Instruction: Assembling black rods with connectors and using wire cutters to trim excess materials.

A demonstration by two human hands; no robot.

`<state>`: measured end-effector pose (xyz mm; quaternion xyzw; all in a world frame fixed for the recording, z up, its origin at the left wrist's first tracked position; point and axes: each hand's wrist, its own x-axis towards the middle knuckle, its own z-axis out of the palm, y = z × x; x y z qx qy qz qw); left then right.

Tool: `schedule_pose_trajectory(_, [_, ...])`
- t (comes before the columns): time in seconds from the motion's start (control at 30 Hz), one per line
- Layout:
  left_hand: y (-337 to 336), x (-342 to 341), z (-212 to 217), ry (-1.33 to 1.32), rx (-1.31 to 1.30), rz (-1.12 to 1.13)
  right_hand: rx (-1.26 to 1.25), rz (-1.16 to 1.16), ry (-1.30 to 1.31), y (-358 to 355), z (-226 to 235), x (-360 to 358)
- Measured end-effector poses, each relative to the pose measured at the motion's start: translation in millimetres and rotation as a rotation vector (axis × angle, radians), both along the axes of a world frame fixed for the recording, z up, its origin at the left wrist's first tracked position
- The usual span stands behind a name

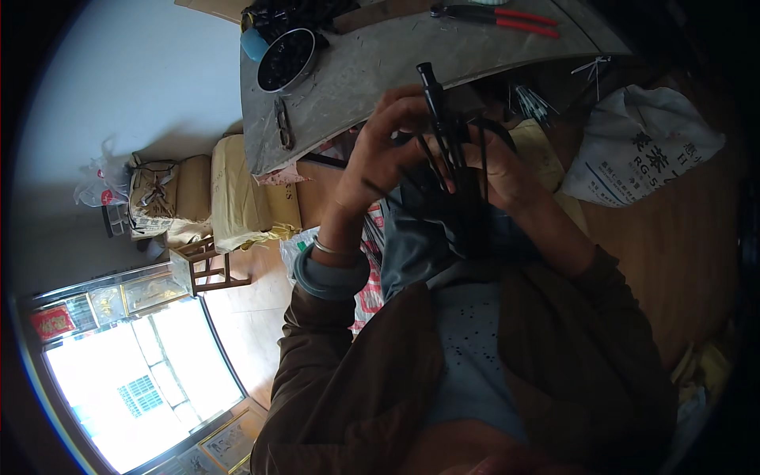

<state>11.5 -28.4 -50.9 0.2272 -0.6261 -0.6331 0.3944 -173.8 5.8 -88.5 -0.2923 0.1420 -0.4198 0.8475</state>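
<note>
A black umbrella frame [442,119] stands in front of my chest, its shaft end pointing up toward the table. Several thin dark ribs fan out below the shaft, and dark fabric-like material hangs at their lower end over my lap. My left hand [389,131], with a bangle on the wrist, has its fingers bent in against the frame from the left. On the other side, my right hand [499,166] is closed round the ribs. The frame hides some of its fingers. What exactly the fingertips pinch is too dark to make out.
Ahead is a grey table [356,87] bearing a bowl of black small parts [286,62], red-handled pliers [507,19] and a small metal tool [283,124]. A white sack [637,146] lies right. Wrapped bundles [237,186] and a wooden stool [207,265] stand left.
</note>
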Motion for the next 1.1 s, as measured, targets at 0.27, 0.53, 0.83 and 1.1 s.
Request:
schedule_pose_trajectory(0.27, [83.7,-55.4,30.9,0.105,0.063,0.32,0.023,-0.37,0.245,2.2,5.1,6.1])
schedule_pose_trajectory(0.53, [24.8,-40.4,6.6,-0.145,0.163,0.635,-0.115,-0.625,0.365,0.8,-2.9,34.7])
schedule_pose_trajectory(0.83, [20.4,-34.5,2.1,-0.085,0.125,0.649,-0.45,-0.712,0.777,-4.7,-7.2,10.5])
schedule_pose_trajectory(1.1, [36.8,-43.7,-1.8,-0.017,0.094,0.668,-0.2,-0.198,0.57,-19.1,-3.4,-17.3])
